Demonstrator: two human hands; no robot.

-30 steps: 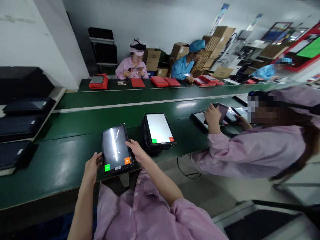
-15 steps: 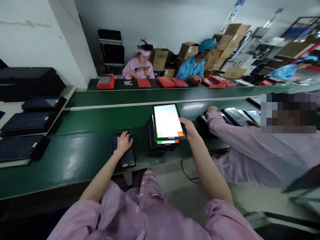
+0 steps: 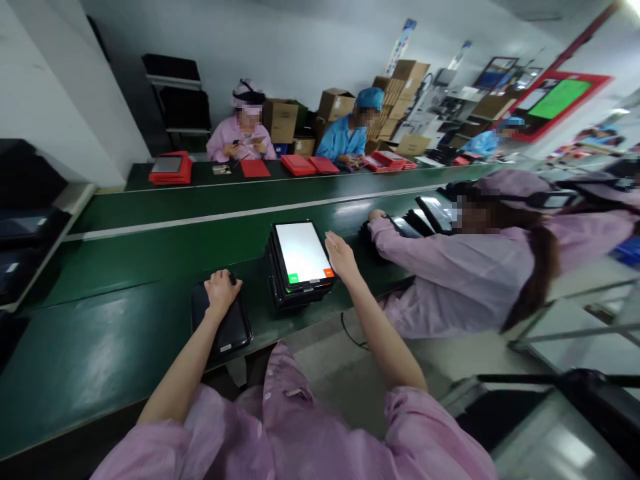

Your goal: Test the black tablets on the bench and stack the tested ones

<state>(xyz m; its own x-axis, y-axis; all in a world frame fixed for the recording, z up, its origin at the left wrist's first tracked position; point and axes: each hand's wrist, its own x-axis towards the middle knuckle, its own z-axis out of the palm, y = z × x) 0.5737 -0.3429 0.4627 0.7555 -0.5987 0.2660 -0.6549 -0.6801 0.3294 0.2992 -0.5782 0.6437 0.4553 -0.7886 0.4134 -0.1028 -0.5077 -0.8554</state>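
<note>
A lit tablet (image 3: 303, 250) with a white screen and green and orange corner buttons tops a stack of black tablets (image 3: 280, 293). Beside the stack's right edge, my right hand (image 3: 343, 257) is open, fingers stretched out, and holds nothing. My left hand (image 3: 220, 291) rests over the upper part of a dark-screened tablet (image 3: 233, 330) lying on the green bench. Its fingers are curled around a small black object (image 3: 233, 279), mostly hidden and too small to name.
A co-worker in pink (image 3: 450, 267) sits close on my right by more tablets (image 3: 435, 212). Across the green bench (image 3: 120, 333), two people work near red cases (image 3: 300, 165). Dark tablets sit on a rack (image 3: 47, 257) at left. A cable (image 3: 350, 337) hangs below the bench edge.
The lit tablet now lies squarely on the stack, and my right hand has let go of its edge. My view has turned right. My left hand stays on the dark tablet.
</note>
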